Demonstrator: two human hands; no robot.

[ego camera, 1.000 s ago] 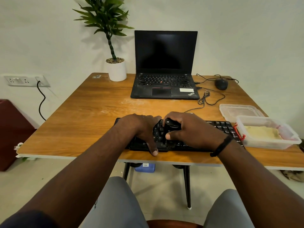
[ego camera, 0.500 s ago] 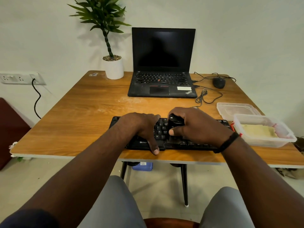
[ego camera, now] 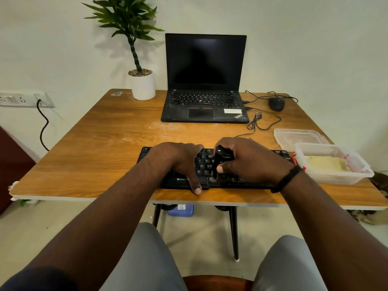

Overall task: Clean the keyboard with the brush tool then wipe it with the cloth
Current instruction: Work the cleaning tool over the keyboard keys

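Black keyboard (ego camera: 182,181), wood-grain orange table (ego camera: 100,148)

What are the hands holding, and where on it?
The right hand grips the black brush tool around its upper body, bristle end down on the keyboard. The left hand holds nothing; it rests on the keyboard.

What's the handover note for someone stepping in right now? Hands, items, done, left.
Left hand: flat on the keyboard, steadying it, thumb at the front edge.
Right hand: grips the black brush tool upright, tip down on the keys near the middle.
Cloth: probably the yellowish piece in the clear container right of the keyboard; lid beside it.
Done: brushing under way; white dust shows by the tip.
Left: finish brushing, then wipe with the cloth.
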